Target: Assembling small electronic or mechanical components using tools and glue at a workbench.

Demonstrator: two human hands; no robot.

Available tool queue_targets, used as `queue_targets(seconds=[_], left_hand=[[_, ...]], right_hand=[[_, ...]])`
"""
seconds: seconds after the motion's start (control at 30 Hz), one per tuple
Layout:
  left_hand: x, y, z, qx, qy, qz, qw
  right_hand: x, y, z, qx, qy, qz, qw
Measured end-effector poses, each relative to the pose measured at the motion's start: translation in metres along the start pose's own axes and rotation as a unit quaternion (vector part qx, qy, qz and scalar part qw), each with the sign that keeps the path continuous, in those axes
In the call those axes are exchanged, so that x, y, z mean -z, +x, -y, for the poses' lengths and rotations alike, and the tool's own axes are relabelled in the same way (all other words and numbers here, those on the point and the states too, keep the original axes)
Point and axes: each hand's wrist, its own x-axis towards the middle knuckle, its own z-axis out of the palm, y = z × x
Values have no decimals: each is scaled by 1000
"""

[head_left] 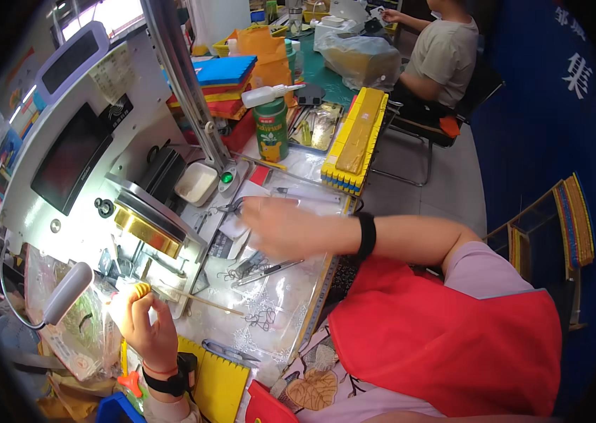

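My left hand (146, 324) is beside the lit bench machine (148, 229), which has a gold-coloured block. Its fingers are curled together, with yellow coverings on the fingertips. What they pinch, if anything, is too small to make out. A thin stick (203, 302) runs from near these fingers across the bench. Stretched over the bench, my right hand (277, 227) is smeared by motion, so its grip does not show. Dark tool handles (229, 206) lie by its fingertips. Below it are a slim metal tool (270, 272) and small dark wire-like pieces (261, 319).
Thread snips (229, 352) lie beside a yellow ridged board (217, 384) near me. A white dish (197, 184), a green can (270, 130) and a long yellow rack (356, 141) stand farther back. A lamp (69, 292) is at left. Another person (442, 60) sits beyond.
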Motion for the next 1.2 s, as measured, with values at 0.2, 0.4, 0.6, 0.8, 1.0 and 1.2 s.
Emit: queue_targets(seconds=[0.2, 0.4, 0.6, 0.8, 1.0, 1.2], left_hand=[[-6, 11, -13, -75, 2, 61, 995], [-13, 13, -7, -69, -12, 1, 998], [-6, 0, -5, -43, 63, -40, 996], [-5, -2, -5, -56, 80, -37, 995], [-3, 2, -3, -104, 112, -47, 987], [1, 5, -3, -124, 137, -32, 982]], right_hand=[[61, 84, -88, -192, -291, -279, 895], [67, 83, -87, -126, -348, -278, 886], [52, 85, 55, 82, 513, -282, 807], [7, 99, 76, 129, 466, -194, 854], [-8, 104, 73, 115, 448, -221, 859], [-9, 107, 74, 112, 461, -232, 849]])
